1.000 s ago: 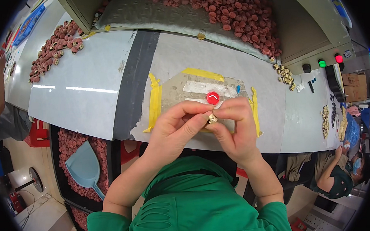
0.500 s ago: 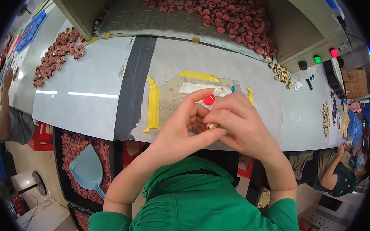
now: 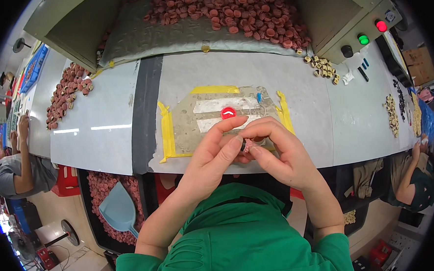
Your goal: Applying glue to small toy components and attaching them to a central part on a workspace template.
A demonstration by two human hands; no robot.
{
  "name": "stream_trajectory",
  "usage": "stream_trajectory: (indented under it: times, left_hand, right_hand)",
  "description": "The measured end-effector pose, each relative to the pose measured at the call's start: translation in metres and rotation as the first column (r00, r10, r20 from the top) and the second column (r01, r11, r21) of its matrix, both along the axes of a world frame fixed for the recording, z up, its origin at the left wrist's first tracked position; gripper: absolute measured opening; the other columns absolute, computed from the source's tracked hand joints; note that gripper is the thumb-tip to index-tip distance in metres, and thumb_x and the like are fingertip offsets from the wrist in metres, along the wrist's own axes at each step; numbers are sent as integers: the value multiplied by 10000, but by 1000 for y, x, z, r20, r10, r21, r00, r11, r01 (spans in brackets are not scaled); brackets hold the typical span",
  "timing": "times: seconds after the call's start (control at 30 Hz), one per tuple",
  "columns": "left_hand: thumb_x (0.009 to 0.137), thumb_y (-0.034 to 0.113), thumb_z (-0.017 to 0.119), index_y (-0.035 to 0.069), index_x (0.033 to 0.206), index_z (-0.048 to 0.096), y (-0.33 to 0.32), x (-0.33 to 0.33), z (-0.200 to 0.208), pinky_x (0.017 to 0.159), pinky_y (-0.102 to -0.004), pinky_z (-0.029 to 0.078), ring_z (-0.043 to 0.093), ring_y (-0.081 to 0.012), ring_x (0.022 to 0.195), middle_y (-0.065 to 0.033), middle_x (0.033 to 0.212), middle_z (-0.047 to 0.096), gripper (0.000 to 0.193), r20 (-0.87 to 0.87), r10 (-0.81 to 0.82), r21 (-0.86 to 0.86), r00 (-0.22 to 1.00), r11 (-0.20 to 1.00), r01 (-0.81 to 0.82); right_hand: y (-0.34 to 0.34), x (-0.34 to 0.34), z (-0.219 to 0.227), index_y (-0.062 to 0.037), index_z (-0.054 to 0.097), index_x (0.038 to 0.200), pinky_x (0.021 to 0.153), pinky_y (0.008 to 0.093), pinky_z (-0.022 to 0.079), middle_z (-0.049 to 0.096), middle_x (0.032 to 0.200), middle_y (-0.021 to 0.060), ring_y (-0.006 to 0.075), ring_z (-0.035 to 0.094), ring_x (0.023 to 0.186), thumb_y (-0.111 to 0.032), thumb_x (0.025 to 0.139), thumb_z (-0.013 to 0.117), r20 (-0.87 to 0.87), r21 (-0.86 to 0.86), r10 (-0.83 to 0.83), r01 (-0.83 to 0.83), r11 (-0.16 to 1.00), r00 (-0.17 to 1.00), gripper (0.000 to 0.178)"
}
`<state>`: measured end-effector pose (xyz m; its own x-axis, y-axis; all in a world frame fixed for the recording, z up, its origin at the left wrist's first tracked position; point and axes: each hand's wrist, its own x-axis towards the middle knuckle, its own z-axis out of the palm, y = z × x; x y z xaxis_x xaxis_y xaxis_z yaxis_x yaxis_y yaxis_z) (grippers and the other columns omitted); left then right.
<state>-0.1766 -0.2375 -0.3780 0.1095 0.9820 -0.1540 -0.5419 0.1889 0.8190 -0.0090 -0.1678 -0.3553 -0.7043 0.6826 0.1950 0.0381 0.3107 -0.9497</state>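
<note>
Both my hands meet over the front of the bench around a small part with a pink, ridged side and a dark side [image 3: 248, 146]. My left hand [image 3: 209, 154] pinches its dark side between thumb and fingers. My right hand [image 3: 283, 157] presses thumb and fingertips against its pink side. The fingers hide much of the part. Just beyond them a red round disc [image 3: 228, 113] with a white mark lies on a worn grey board [image 3: 182, 121], edged with yellow tape [image 3: 214, 89].
Pink ridged caps [image 3: 233, 16] heap inside the machine opening ahead. Cream-and-dark pieces [image 3: 323, 69] lie at the right, pink-and-cream ones [image 3: 67, 95] at the left. A blue dustpan [image 3: 117, 209] sits in a bin of pink caps below. People work at both sides.
My view has shifted. My hands have turned the part, so its pink side and dark side now show where a pale side showed before. The red disc is less covered by my fingers.
</note>
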Motion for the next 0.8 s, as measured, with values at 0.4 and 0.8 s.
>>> stream_trajectory:
  times: [0.4, 0.8]
  left_hand:
    - [985, 117, 428, 45, 1299, 390, -5, 21, -5, 876, -293, 451, 560, -140, 967, -86, 1045, 595, 325, -56, 193, 15, 980, 981, -192]
    - [983, 186, 455, 46, 1306, 365, -7, 31, -6, 846, -304, 471, 563, -157, 960, -120, 1100, 560, 363, -158, 236, 134, 959, 967, -216]
  right_hand:
    - [-8, 4, -22, -26, 562, 1101, 871, 316, 448, 547, 1063, 95, 213, 545, 1001, -68, 907, 540, -157, 24, -10, 14, 1000, 988, 199]
    - [-17, 12, -30, -47, 549, 1099, 844, 306, 461, 529, 1046, 89, 202, 518, 999, -66, 899, 547, -351, -9, -46, 46, 999, 935, 201]
